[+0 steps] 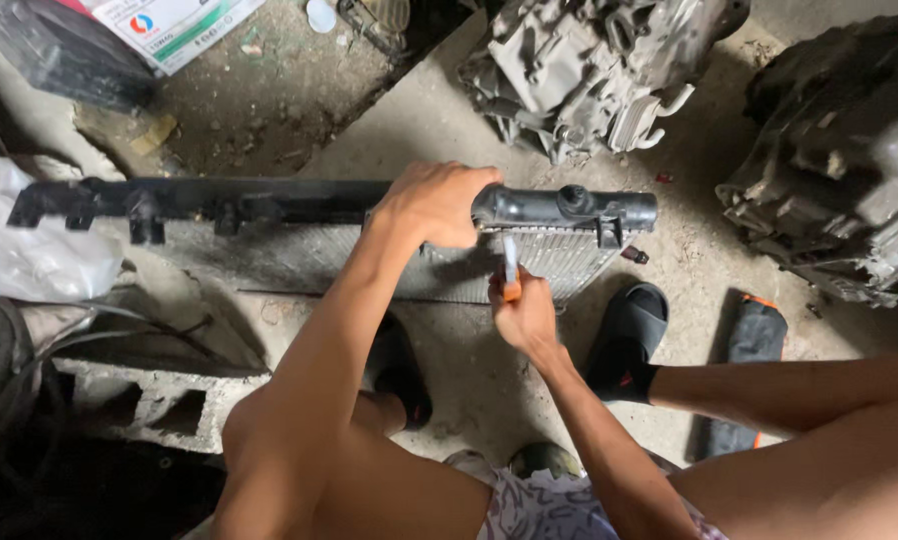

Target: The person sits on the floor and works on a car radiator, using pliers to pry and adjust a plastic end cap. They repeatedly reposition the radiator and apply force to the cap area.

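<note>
Head view: left hand [439, 205] grips the black top of the radiator [269, 255]. Right hand [524, 315] is closed around an orange-handled tool [510, 268] touching it.

One radiator [529, 250], two engine blocks [589, 70], two black sandals [624, 340], one concrete block [159, 400].

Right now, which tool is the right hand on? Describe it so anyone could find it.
Start at the long radiator standing on the concrete floor, black tank along its top. Below the tank's right end, the right hand holds a small tool against the fins. It is the only orange-handled, metal-tipped thing there.
</note>
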Available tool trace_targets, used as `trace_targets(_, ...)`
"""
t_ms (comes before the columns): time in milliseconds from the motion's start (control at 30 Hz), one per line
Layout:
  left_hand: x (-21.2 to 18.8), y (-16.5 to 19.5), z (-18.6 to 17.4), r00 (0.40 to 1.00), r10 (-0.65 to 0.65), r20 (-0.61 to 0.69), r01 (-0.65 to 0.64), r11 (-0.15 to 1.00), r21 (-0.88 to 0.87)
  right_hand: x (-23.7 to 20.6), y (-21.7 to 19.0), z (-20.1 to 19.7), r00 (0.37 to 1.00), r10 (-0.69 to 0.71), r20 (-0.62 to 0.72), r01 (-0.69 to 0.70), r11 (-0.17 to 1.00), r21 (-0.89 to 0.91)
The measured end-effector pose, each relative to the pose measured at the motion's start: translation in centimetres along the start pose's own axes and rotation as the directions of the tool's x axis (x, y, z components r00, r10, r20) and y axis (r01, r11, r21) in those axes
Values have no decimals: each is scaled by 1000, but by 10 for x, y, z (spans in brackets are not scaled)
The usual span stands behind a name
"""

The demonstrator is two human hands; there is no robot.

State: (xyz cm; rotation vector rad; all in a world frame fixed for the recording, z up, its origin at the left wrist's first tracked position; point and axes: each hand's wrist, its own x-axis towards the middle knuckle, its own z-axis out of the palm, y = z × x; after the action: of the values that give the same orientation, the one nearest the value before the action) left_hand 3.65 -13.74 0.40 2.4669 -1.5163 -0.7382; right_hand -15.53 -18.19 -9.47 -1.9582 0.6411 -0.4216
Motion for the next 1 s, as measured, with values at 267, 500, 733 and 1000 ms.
trace_targets(267,0,-6,5,999,19,-43,-20,1000,-3,3,1,1,986,162,42,-158,983,-91)
trace_targets(500,2,-9,7,1000,15,-24,-16,999,-34,8,1,0,962,-269,-38,271,961,49)
trace_targets(733,1,-12,8,998,60,-35,-60,998,3,4,5,3,962,-251,-112,257,965,44)
trace_targets(1000,3,-11,10,998,39,-43,-40,999,-18,6,10,3,948,-310,-77,315,946,71)
